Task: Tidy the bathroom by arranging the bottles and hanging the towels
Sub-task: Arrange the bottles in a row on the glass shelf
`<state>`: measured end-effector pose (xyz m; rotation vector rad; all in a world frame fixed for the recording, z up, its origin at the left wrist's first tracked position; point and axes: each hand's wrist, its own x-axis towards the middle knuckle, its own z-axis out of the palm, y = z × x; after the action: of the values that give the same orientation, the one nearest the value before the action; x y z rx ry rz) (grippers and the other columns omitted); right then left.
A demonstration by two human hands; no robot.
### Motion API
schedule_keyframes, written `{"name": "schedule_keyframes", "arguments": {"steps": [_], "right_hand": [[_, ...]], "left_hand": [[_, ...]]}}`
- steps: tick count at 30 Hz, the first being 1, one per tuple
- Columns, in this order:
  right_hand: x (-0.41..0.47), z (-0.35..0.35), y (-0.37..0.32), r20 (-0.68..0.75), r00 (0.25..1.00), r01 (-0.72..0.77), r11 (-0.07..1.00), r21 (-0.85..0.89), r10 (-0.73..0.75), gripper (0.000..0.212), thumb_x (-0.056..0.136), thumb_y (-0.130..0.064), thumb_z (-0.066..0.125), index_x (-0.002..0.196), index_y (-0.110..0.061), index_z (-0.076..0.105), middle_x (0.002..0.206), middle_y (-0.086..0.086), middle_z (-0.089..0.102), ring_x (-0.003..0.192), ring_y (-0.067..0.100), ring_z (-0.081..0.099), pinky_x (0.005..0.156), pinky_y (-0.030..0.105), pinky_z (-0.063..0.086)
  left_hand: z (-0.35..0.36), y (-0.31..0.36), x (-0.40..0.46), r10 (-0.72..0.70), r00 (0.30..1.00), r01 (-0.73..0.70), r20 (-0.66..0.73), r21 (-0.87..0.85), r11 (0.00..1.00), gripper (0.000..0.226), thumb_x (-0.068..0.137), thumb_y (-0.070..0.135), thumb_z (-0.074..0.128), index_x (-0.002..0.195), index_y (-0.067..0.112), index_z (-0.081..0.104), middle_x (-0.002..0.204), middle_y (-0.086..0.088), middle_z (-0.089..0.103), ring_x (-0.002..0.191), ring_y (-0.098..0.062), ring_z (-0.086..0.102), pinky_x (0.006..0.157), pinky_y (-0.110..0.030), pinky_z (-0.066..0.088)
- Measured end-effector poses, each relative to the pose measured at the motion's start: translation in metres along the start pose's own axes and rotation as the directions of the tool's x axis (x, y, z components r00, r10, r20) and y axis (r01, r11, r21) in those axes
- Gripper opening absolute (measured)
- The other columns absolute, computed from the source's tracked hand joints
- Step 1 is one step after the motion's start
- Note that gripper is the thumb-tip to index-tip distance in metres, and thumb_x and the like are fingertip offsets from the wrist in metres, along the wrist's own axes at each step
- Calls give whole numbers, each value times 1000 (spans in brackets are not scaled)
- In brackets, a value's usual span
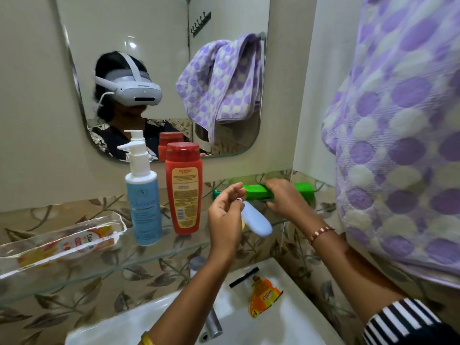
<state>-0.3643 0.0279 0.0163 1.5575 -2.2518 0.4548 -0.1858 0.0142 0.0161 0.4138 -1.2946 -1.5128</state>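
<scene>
A blue pump bottle [143, 202] and a red bottle [184, 190] stand upright side by side on the glass shelf [104, 265]. To their right, a green bottle [256, 191] lies on its side at the back of the shelf, and my right hand [286, 197] is closed over it. My left hand [225, 212] hovers just left of it, fingers curled around a small pale blue bottle [258, 221] that points down and right. A purple dotted towel [398, 135] hangs at the right edge.
A clear tray with a toothpaste tube [67, 242] sits at the shelf's left end. Below are the white sink [286, 319], its tap [211, 319] and an orange sachet [263, 297]. The mirror [161, 58] reflects the person and the towel.
</scene>
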Motion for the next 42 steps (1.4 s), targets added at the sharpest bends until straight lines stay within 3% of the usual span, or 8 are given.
{"name": "schedule_keyframes", "arguments": {"steps": [7,13,18,21,23,31,38,42], "right_hand": [[9,10,12,-55,989,129,988,-88,-134,55,75,-17,60,127,-12,45,119,12,59,108,31,52,87,38,38],[5,-6,7,-315,949,77,947,313,28,50,72,-4,65,121,-5,54,112,19,63,102,34,56,89,38,43],[2,-38,-8,-333,898,105,594,798,288,29,75,-5,71,101,2,61,80,8,64,61,-3,55,55,2,40],[2,-44,-11,-107,923,13,248,969,370,34,80,-6,66,111,5,56,106,19,65,89,21,63,77,21,52],[2,-45,-10,-26,946,-31,170,985,324,35,83,-7,62,115,3,54,113,24,63,96,28,62,83,33,52],[-3,-50,-5,12,956,-62,164,985,293,43,83,-3,60,121,7,43,122,30,55,109,38,57,97,48,46],[-27,-39,6,22,966,-101,300,948,257,41,81,8,57,119,10,43,121,32,55,102,26,57,84,27,49],[-32,-43,4,-2,936,-120,324,938,352,40,82,10,54,121,12,42,117,26,54,84,1,62,67,4,47]], "left_hand": [[13,-12,7,-43,999,43,-14,19,999,29,89,-6,42,100,8,65,99,-12,68,95,-19,65,74,-15,54],[21,-17,11,-109,993,104,42,116,988,26,88,-4,43,93,8,66,96,-14,67,90,-19,63,80,-24,51],[31,-22,23,-19,1000,21,-11,261,965,28,87,-1,48,110,6,62,103,-2,64,92,-10,58,82,-20,46],[36,-22,30,-5,999,-9,40,356,934,36,89,2,47,124,8,53,109,5,58,101,-9,55,87,-20,42],[39,-21,33,-36,995,-3,93,389,921,40,89,1,46,128,10,49,109,4,56,104,-12,55,88,-23,43],[39,-19,36,-96,974,2,204,417,909,43,89,2,47,129,16,44,105,5,56,94,-6,53,71,-12,42],[43,-26,31,-123,962,6,245,430,903,43,90,-2,43,129,15,43,121,-6,58,111,-17,52,97,-33,44],[54,-28,37,-139,946,-14,292,469,883,45,89,-1,42,131,15,42,128,-11,56,117,-22,52,103,-37,42]]}}
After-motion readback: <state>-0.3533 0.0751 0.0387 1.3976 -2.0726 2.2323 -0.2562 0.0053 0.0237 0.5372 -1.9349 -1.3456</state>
